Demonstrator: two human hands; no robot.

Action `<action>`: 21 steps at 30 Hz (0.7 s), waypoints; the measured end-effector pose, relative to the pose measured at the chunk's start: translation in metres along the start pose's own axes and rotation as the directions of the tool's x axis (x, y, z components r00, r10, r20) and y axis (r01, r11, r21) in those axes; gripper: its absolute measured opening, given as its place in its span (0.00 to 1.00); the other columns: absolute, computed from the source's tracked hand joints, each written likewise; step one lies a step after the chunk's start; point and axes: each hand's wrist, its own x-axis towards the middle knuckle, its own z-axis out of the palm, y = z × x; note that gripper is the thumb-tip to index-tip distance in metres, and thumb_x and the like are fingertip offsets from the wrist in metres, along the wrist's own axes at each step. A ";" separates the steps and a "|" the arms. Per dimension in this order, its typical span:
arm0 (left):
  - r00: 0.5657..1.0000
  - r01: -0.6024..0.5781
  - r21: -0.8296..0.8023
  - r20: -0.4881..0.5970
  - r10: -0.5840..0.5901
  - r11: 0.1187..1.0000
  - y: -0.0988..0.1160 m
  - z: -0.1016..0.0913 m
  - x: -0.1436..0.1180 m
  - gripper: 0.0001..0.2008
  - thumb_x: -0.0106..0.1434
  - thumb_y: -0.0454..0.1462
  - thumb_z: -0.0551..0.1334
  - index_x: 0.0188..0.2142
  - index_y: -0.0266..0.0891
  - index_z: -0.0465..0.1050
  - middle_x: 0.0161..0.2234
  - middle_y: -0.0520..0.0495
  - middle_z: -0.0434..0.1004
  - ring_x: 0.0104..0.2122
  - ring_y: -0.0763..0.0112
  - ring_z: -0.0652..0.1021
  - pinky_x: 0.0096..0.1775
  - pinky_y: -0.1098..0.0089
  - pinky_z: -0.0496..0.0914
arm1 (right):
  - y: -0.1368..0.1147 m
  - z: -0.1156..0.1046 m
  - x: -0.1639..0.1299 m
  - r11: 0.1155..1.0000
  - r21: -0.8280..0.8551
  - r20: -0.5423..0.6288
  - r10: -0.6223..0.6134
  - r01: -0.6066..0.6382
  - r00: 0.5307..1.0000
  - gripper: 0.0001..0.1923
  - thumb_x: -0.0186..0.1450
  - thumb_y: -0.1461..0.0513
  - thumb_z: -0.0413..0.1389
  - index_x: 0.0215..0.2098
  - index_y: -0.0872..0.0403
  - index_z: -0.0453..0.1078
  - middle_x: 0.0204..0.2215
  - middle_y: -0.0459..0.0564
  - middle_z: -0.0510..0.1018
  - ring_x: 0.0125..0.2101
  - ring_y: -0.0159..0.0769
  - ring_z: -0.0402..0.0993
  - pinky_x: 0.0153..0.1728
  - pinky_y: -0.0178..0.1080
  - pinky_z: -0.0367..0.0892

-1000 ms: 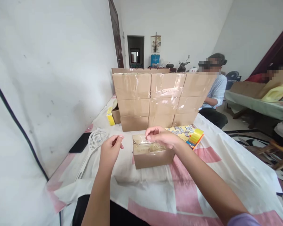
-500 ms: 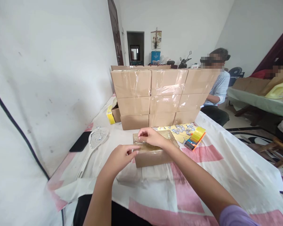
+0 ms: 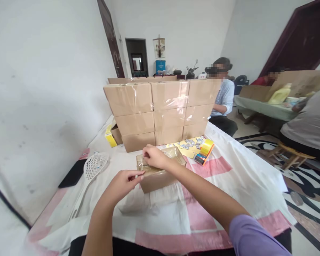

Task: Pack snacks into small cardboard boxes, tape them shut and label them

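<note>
Seemingly mid-way through sealing, a small box sat on the table, just in front of a stack of taped boxes. The right hand rested on the box's top, fingers curled and pressing clear tape down near its left edge. The left hand pinched the tape at the box's left corner, thumb and finger closed. Judging by this, the tape needed smoothing flat over that corner. Left of the box lay a skimmer; right of it, a tape roll.
</note>
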 end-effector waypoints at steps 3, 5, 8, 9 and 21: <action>0.993 0.008 0.069 -0.122 0.000 0.998 -0.005 0.002 0.009 0.28 0.64 0.54 0.59 0.53 0.41 0.81 0.28 0.49 0.77 0.29 0.63 0.74 0.34 0.67 0.65 | 0.000 0.003 0.000 1.000 -0.003 -0.015 -0.024 0.024 1.000 0.08 0.58 0.73 0.58 0.30 0.55 0.68 0.33 0.44 0.66 0.31 0.29 0.64 0.36 0.34 0.61; 0.975 0.025 0.104 -0.224 -0.001 0.994 -0.011 0.004 0.016 0.29 0.63 0.56 0.59 0.54 0.42 0.80 0.27 0.49 0.76 0.29 0.64 0.73 0.33 0.68 0.65 | -0.005 0.001 -0.002 0.999 0.015 -0.021 -0.035 0.035 0.999 0.06 0.60 0.71 0.59 0.31 0.55 0.69 0.34 0.45 0.68 0.31 0.29 0.66 0.37 0.33 0.63; 0.966 0.023 0.080 -0.260 -0.001 0.997 -0.022 0.008 0.025 0.31 0.63 0.58 0.58 0.54 0.40 0.80 0.27 0.48 0.77 0.28 0.64 0.74 0.33 0.68 0.67 | -0.016 -0.018 -0.015 0.988 0.110 -0.050 -0.102 0.107 0.994 0.02 0.64 0.67 0.58 0.34 0.55 0.71 0.36 0.46 0.71 0.31 0.28 0.68 0.36 0.32 0.65; 0.968 0.017 0.061 -0.252 -0.001 0.998 -0.026 0.009 0.028 0.31 0.63 0.58 0.58 0.53 0.40 0.80 0.29 0.47 0.79 0.30 0.63 0.75 0.34 0.67 0.68 | -0.018 -0.029 -0.022 0.976 0.147 -0.075 -0.149 0.159 0.986 0.01 0.66 0.66 0.57 0.35 0.55 0.71 0.36 0.46 0.72 0.31 0.28 0.69 0.36 0.32 0.65; 0.916 0.107 -0.163 -0.367 -0.160 0.981 -0.069 0.024 0.055 0.32 0.38 0.66 0.69 0.34 0.47 0.85 0.44 0.45 0.85 0.52 0.37 0.77 0.56 0.52 0.73 | 0.178 -0.294 -0.103 0.923 0.119 -0.800 0.308 -0.366 0.516 0.09 0.59 0.59 0.54 0.34 0.54 0.73 0.29 0.49 0.76 0.30 0.37 0.69 0.38 0.40 0.65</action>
